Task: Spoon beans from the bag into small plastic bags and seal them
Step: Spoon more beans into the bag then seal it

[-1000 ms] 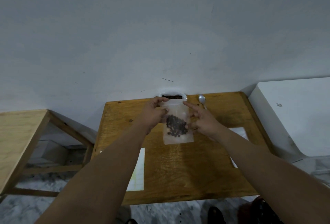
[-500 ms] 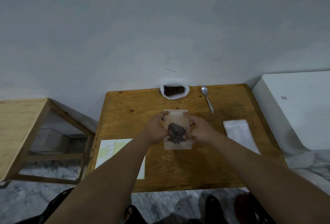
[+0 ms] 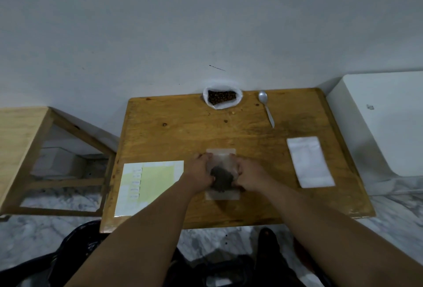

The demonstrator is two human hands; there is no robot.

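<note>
Now | small bag (image 3: 221,161): clear, flat, dark beans (image 3: 220,178) clumped | left hand (image 3: 199,172), right hand (image 3: 249,175): grip its sides

At frame centre we hold the small plastic bag (image 3: 220,156) flat on the wooden table (image 3: 183,131), our left hand (image 3: 199,172) gripping its left edge, our right hand (image 3: 249,173) its right, dark beans (image 3: 221,178) heaped between. The open bean bag (image 3: 221,98) sits upper centre, the spoon (image 3: 266,108) to its right, empty bags (image 3: 309,161) far right, a paper sheet (image 3: 151,183) left.
</note>
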